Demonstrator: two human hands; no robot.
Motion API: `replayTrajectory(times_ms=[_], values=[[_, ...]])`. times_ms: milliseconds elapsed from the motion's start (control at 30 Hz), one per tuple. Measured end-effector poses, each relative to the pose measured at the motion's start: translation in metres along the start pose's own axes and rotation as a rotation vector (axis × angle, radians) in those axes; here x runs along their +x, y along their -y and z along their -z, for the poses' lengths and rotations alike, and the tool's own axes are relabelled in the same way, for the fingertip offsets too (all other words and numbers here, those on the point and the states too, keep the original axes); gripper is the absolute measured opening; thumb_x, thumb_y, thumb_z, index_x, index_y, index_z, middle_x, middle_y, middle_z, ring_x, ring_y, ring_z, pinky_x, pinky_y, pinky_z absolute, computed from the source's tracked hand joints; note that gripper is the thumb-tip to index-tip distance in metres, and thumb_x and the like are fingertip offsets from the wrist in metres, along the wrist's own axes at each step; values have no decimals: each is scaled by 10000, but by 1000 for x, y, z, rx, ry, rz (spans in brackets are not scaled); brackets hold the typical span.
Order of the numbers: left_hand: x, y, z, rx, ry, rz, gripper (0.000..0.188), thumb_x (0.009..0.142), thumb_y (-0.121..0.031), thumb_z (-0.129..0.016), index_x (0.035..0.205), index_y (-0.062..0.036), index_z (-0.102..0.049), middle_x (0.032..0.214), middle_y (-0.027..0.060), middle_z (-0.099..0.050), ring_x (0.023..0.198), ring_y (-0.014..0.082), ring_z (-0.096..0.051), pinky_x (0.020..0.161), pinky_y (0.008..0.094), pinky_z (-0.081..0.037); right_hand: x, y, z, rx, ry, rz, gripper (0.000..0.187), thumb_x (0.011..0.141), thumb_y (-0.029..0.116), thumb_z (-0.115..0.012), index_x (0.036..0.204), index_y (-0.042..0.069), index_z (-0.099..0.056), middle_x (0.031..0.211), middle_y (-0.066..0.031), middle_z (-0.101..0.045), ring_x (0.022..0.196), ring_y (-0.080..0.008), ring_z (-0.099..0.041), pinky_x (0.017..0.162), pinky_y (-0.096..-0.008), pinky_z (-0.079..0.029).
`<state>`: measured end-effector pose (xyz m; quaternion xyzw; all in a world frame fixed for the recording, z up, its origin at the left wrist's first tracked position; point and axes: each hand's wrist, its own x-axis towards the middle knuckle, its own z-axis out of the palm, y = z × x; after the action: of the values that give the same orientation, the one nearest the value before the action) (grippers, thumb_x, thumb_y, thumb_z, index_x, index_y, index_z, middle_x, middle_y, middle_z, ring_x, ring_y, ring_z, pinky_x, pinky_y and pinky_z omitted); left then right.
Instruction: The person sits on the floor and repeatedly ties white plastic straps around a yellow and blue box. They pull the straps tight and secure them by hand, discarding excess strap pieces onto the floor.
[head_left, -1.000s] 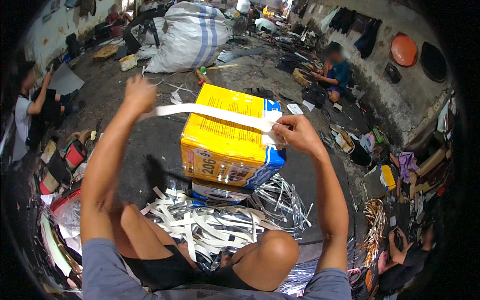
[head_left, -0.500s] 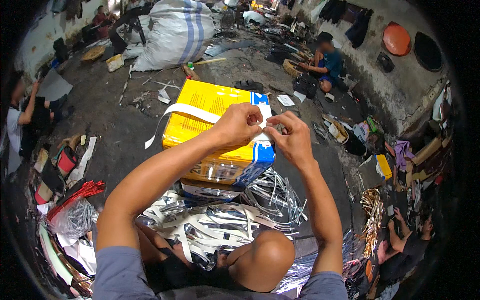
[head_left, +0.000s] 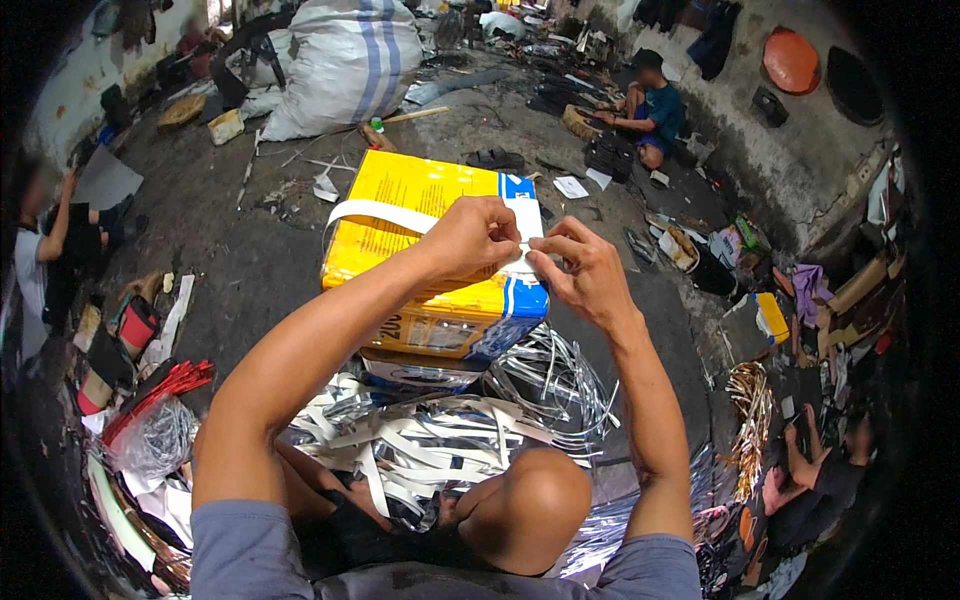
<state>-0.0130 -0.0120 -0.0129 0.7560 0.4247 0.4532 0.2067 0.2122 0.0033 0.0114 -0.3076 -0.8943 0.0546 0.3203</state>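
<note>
A yellow and blue cardboard box (head_left: pixel 415 176) stands in front of my knees, its top serving as a surface under my hands. My left hand (head_left: pixel 478 236) pinches a long white strip (head_left: pixel 385 211) over the box top; the strip's tail loops off to the left past the box's edge. Close beside it, my right hand (head_left: pixel 585 265) has thumb and forefinger pinched on the strip's end. The fingertips of both hands nearly meet and partly cover the end. A white patch (head_left: pixel 525 215) lies beneath them on the box's blue side.
White and silver strips (head_left: pixel 430 445) are heaped between the box and my legs. Thin silver strips (head_left: pixel 555 385) curl right of the box. Beyond stands a large white sack (head_left: pixel 340 75). Co-workers sit at the left, the far right (head_left: pixel 655 105) and the near right (head_left: pixel 825 470).
The strip's hanging tail has drawn up at the box's left edge. Both hands stay pinched in nearly the same place; the whole view has shifted slightly.
</note>
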Motion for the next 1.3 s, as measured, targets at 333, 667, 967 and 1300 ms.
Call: replayTrajectory(times_ms=[333,667,967,1300], values=[[-1,-3,0,103,-39,-27,154,837,-133,-724,875,12,-758,866,198,-710,787,332,-701,736,422,-555,-6,-1,-27,221,-235,-185,115,867,102,-792,937,11,-788,848,-72,-665,710,-136,-631,616,-294,-496],[9,3,-3,226,14,-55,162,821,-127,-711,865,25,-748,836,194,-704,753,341,-691,700,427,-543,-1,-27,-61,885,-302,-457,210,847,56,-763,936,46,-573,841,18,-581,732,-49,-528,639,-217,-448],[20,5,2,167,64,-147,137,828,-110,-712,856,23,-730,819,171,-705,734,295,-686,678,396,-540,-12,-19,-57,1109,-241,-696,275,1042,288,-651,890,71,-579,744,29,-580,637,-42,-509,546,-233,-397],[20,7,-16,6,14,-134,92,837,-70,-727,834,22,-722,785,123,-668,691,198,-647,637,342,-509,-23,-31,-73,1383,-219,-743,148,1054,224,-577,963,110,-555,694,48,-520,439,-24,-394,362,-199,-298]])
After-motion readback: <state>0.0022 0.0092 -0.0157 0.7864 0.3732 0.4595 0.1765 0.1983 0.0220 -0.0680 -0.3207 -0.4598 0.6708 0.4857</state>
